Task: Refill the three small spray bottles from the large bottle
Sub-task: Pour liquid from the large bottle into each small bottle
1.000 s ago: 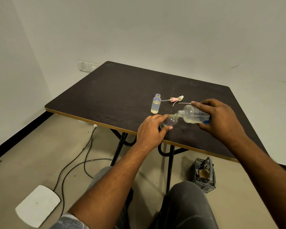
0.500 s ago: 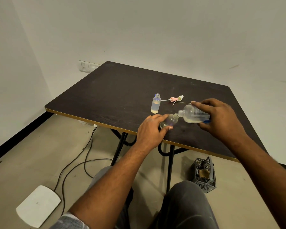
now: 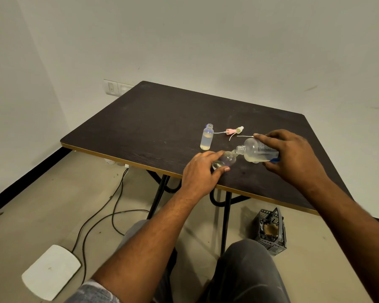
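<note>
My right hand [image 3: 293, 158] holds the large clear bottle [image 3: 255, 153] tipped on its side, its open neck against the mouth of a small clear spray bottle [image 3: 225, 160]. That small bottle is tilted and gripped by my left hand [image 3: 200, 171] near the table's front edge. A pale liquid lies in the large bottle's lower side. Another small bottle [image 3: 207, 137] stands upright and uncapped to the left, mostly full. A pink spray cap [image 3: 230, 131] and a pale yellow-green spray cap [image 3: 239, 129] with thin dip tubes lie behind. A third small bottle is not visible.
The dark table [image 3: 153, 127] has a gold front edge. Below it are black folding legs, cables on the floor, a white flat pad [image 3: 50, 271] at lower left and a small dark basket [image 3: 270, 231] at the right. My knees sit under the front edge.
</note>
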